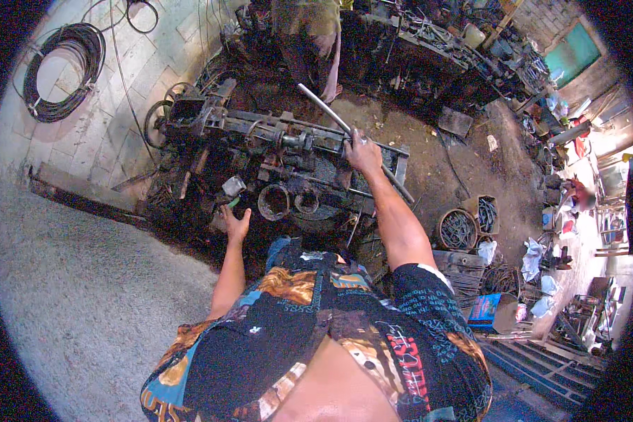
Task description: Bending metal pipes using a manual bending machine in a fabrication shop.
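My right hand [363,152] is closed around a long metal rod [325,107]. The rod slants over the right end of a dark, greasy lathe [288,141], its bright end pointing away from me and its duller end beside my forearm. Thumb and fingers apart, my left hand [235,225] reaches toward the lathe's near left side. Just past its fingertips are a small green object [233,202] and a whitish box-like piece [233,186]. Whether the fingers touch the green object I cannot tell. Right of that hand sits a round, open-topped container [273,202].
Coiled black cable [65,43] hangs on the pale wall at left. Someone stands beyond the lathe, near a cluttered bench [429,49]. On the dirt floor at right are a round basket of metal pieces [458,229] and a box of rods [486,214]. A ledge [84,197] runs at left.
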Action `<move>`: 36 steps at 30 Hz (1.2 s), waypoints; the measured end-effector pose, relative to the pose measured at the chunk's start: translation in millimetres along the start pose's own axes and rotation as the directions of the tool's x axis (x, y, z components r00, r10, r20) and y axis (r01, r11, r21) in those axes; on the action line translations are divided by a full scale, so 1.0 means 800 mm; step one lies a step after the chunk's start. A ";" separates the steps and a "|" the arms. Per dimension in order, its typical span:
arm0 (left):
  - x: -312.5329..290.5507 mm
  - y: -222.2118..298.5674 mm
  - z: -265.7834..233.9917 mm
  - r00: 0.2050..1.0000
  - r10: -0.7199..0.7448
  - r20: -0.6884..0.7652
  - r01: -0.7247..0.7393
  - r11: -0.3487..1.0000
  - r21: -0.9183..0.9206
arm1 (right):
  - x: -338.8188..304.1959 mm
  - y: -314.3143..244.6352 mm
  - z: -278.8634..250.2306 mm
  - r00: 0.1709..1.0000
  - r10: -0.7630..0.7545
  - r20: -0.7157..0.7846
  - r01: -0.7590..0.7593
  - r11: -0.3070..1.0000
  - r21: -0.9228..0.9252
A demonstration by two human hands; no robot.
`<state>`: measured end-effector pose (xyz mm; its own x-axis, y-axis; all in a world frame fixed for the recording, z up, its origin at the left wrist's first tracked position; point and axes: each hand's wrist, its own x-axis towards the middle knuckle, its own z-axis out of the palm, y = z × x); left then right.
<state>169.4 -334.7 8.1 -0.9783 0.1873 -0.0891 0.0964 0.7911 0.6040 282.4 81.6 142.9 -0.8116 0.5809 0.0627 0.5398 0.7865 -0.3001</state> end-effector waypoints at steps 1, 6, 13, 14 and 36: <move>-0.002 0.009 -0.005 0.999 -0.041 0.031 0.042 0.999 -0.013 | 0.000 0.001 0.001 1.000 -0.015 -0.016 0.015 1.000 -0.022; -0.003 0.011 -0.009 0.995 -0.070 0.068 0.070 0.998 0.012 | -0.001 0.005 0.012 0.986 -0.078 -0.146 0.065 0.994 -0.091; 0.001 -0.008 -0.001 0.997 0.043 -0.066 -0.045 0.999 -0.024 | 0.004 0.002 0.016 0.997 -0.051 -0.062 0.046 0.996 -0.079; 0.001 -0.005 -0.003 0.999 0.018 -0.050 -0.018 1.000 -0.011 | 0.004 0.004 0.018 0.994 -0.051 -0.095 0.044 0.996 -0.073; 0.006 -0.008 -0.001 0.999 -0.025 0.042 0.022 0.998 0.063 | 0.000 -0.006 0.002 0.994 -0.073 -0.084 0.074 0.997 0.003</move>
<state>164.0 -339.5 4.6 -0.9718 0.1920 -0.1372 0.0863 0.8303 0.5507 279.3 78.0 142.8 -0.8274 0.5372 0.1639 0.4779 0.8267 -0.2971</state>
